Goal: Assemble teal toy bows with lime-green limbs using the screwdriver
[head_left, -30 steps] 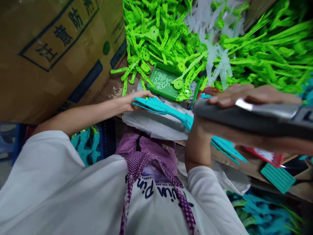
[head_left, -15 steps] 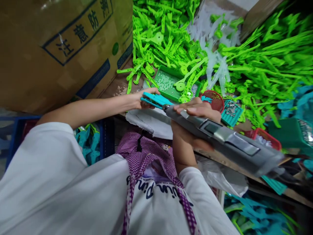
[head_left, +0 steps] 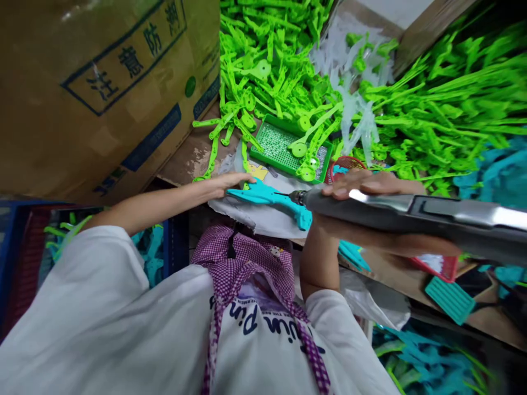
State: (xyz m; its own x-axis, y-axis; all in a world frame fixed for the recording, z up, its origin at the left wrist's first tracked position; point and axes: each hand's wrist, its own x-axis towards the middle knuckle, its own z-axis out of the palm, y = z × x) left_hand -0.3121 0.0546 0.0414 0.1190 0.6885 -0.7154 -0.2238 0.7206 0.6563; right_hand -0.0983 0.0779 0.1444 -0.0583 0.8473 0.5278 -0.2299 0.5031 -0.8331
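Note:
My left hand (head_left: 235,184) is closed on one end of a turquoise plastic part (head_left: 263,193), which is held over a white sheet (head_left: 236,211) at the bench edge. My right hand (head_left: 370,189) is wrapped round a grey electric screwdriver (head_left: 436,215). Its thin bit points left and meets or nearly meets the turquoise part; exact contact cannot be made out. The far end of the part hangs toward my right forearm. Beyond it lies a green basket (head_left: 254,149) of small metal pieces, with lime-green plastic parts lying across it.
A big cardboard box (head_left: 135,126) stands at the left. Heaps of lime-green plastic parts (head_left: 280,60) cover the back and right. Small red baskets (head_left: 343,163) and a teal tray (head_left: 449,299) sit at the right. Below the bench are crates (head_left: 175,241) of turquoise and green parts.
The screwdriver has swung to lie more level and shifted right. The turquoise part has turned so its broad side shows, and my left hand has moved slightly left and down.

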